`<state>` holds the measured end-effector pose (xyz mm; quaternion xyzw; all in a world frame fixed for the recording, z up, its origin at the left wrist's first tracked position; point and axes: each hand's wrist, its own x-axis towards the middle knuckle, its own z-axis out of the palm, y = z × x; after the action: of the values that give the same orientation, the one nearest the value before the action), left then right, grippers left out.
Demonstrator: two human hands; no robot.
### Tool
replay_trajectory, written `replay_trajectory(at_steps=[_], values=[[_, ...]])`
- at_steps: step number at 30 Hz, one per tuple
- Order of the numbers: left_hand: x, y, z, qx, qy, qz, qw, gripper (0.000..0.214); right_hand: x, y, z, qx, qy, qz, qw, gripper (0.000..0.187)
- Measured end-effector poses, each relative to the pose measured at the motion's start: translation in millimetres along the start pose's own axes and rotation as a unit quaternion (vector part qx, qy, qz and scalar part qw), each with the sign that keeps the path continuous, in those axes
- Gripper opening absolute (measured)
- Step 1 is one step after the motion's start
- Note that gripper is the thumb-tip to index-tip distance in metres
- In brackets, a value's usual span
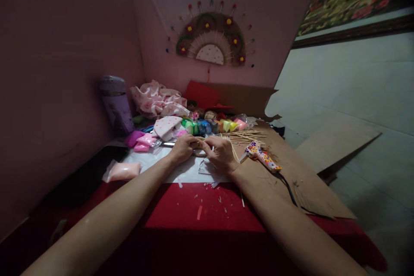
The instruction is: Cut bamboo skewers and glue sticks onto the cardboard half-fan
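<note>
Over a white sheet (190, 170) on the table, my left hand (184, 148) and my right hand (221, 154) meet fingertip to fingertip. Both are closed in a pinch around something small, mostly hidden by the fingers. Just below the fingertips shows the curved rim of a tan, ring-like piece (199, 153); whether it is the thing pinched, I cannot tell. A shiny metal strip (168, 144) lies left of my left hand. Close to my right wrist, a flower-patterned glue gun (263, 157) rests on cardboard, near a pile of thin wooden sticks (246, 136).
Bags of coloured clay (203, 127), spotted fabric (158, 99) and a purple tumbler (117, 105) stand behind the hands. A peach clay pack (123, 171) lies front left. The glue gun's black cable (287, 187) crosses the cardboard (310, 181). A decorated half-circle fan (210, 39) hangs on the pink board.
</note>
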<state>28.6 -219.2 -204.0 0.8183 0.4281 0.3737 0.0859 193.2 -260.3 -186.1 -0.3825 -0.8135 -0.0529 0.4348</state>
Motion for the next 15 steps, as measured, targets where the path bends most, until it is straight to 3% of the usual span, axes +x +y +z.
replay_trajectory(at_steps=[7, 15], values=[[-0.6, 1.7, 0.4, 0.008, -0.007, -0.008, 1.000, 0.025, -0.1, -1.4, -0.8, 0.046, 0.005, -0.030, 0.998, 0.028], [-2.5, 3.2, 1.7, 0.001, 0.001, -0.010, 1.000, 0.024, -0.5, -1.7, -3.8, 0.031, 0.015, -0.012, 0.999, 0.032]])
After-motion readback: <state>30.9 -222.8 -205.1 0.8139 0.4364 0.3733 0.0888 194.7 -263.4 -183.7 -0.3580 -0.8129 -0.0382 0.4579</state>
